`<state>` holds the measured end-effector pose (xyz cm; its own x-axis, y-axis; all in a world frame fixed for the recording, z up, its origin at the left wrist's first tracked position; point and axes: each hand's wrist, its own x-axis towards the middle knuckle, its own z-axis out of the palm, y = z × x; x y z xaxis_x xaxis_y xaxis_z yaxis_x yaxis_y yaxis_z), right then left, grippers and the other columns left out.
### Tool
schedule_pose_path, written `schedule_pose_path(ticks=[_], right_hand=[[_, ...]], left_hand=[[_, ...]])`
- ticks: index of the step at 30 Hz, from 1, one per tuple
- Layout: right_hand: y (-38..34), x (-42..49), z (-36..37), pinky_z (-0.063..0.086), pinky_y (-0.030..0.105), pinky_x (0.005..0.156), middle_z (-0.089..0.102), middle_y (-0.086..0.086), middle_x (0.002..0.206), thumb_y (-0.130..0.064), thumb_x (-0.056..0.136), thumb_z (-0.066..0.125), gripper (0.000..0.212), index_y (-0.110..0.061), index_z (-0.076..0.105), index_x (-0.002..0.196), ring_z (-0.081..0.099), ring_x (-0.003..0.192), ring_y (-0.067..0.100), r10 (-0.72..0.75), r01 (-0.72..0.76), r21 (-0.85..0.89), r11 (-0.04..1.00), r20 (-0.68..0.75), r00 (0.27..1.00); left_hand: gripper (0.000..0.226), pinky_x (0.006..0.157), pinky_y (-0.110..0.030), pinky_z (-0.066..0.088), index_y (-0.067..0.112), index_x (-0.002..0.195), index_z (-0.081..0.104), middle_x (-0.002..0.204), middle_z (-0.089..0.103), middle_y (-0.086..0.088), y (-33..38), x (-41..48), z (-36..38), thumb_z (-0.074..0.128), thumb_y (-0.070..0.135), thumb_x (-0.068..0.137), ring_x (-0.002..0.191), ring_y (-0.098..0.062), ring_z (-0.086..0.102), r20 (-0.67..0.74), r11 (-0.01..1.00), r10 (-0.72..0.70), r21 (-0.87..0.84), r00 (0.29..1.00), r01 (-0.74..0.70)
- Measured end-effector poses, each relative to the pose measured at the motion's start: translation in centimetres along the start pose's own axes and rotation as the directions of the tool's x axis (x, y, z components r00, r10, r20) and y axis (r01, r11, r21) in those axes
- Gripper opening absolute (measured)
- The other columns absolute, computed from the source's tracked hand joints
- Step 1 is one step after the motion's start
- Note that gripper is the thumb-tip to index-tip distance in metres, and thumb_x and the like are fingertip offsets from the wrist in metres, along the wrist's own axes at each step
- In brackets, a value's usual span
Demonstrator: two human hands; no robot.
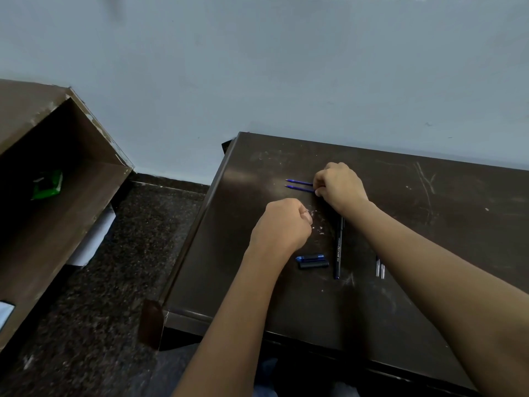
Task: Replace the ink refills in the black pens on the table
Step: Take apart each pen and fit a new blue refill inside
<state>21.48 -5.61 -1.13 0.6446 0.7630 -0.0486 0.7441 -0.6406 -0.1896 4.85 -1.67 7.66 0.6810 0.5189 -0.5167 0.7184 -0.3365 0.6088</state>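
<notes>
Two blue ink refills [299, 185] lie side by side near the far middle of the dark table [429, 224], tips pointing left. My right hand [340, 186] rests over their right ends with fingers curled on them. My left hand [282, 224] hovers in a closed fist nearer me, nothing visible in it. A black pen [338, 247] lies lengthwise below my right hand. Two pen caps [312, 261], one blue and one black, lie left of the pen. Two thin clear spent refills [380, 269] lie partly under my right forearm.
A brown open cabinet [57, 196] stands to the left across a dark speckled floor [114, 282], with a green item [47, 184] inside. A pale wall [286, 67] runs behind the table. The table's left edge is close to my left arm.
</notes>
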Motion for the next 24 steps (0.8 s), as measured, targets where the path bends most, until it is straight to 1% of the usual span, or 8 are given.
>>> schedule_pose_path(ticks=[3,7,11,14,18,24], right_hand=[[-0.1,0.4,0.1,0.046,0.042,0.086,0.058,0.013,0.114,-0.014,0.084,0.065,0.022,-0.012,0.068,0.106,0.051,0.106,0.033,0.003,-0.003,-0.005,1.000,-0.023,1.000],[-0.1,0.8,0.3,0.046,0.044,0.089,0.058,0.014,0.116,-0.012,0.084,0.064,0.031,-0.012,0.063,0.114,0.054,0.107,0.035,0.033,-0.032,0.058,0.998,-0.019,0.999],[-0.2,1.1,0.3,0.047,0.044,0.090,0.063,0.013,0.115,-0.010,0.086,0.060,0.026,-0.015,0.067,0.110,0.057,0.107,0.034,0.063,-0.065,0.104,0.992,0.022,0.998],[-0.4,1.1,0.5,0.049,0.044,0.089,0.066,0.011,0.114,-0.009,0.088,0.057,0.023,-0.016,0.068,0.107,0.058,0.107,0.032,0.087,-0.089,0.125,0.988,0.019,0.996],[-0.5,1.0,0.6,0.047,0.042,0.086,0.066,0.011,0.113,-0.008,0.088,0.052,0.026,-0.018,0.068,0.106,0.056,0.111,0.032,0.108,-0.107,0.129,0.986,0.003,0.994],[-0.6,1.0,0.7,0.049,0.041,0.083,0.064,0.014,0.114,-0.004,0.087,0.048,0.031,-0.018,0.069,0.105,0.057,0.107,0.035,0.154,-0.152,0.197,0.969,0.007,0.988]], left_hand=[[0.027,0.097,-0.041,0.049,0.008,0.119,0.058,0.117,0.063,-0.013,0.0,0.0,0.0,0.048,0.014,0.096,0.106,-0.027,0.063,-0.003,1.000,-0.002,-0.010,1.000,0.002],[0.027,0.096,-0.041,0.050,0.008,0.118,0.059,0.116,0.064,-0.014,-0.2,0.0,0.1,0.046,0.014,0.096,0.104,-0.028,0.064,-0.017,1.000,0.002,-0.021,1.000,-0.002],[0.025,0.094,-0.042,0.051,0.009,0.115,0.060,0.115,0.064,-0.013,-0.3,0.2,0.2,0.047,0.017,0.096,0.102,-0.027,0.065,-0.027,1.000,0.012,-0.026,1.000,-0.012],[0.026,0.096,-0.041,0.050,0.010,0.118,0.058,0.116,0.064,-0.012,-0.3,0.3,0.2,0.049,0.017,0.096,0.104,-0.026,0.064,-0.004,1.000,0.004,-0.001,1.000,-0.004],[0.026,0.097,-0.041,0.049,0.010,0.119,0.058,0.117,0.063,-0.012,-0.3,0.5,0.2,0.048,0.016,0.096,0.105,-0.026,0.063,0.001,1.000,-0.001,0.007,1.000,0.001],[0.025,0.096,-0.041,0.050,0.009,0.117,0.059,0.115,0.065,-0.013,-0.3,0.4,0.4,0.049,0.014,0.095,0.104,-0.026,0.064,-0.018,1.000,0.006,-0.001,1.000,-0.006]])
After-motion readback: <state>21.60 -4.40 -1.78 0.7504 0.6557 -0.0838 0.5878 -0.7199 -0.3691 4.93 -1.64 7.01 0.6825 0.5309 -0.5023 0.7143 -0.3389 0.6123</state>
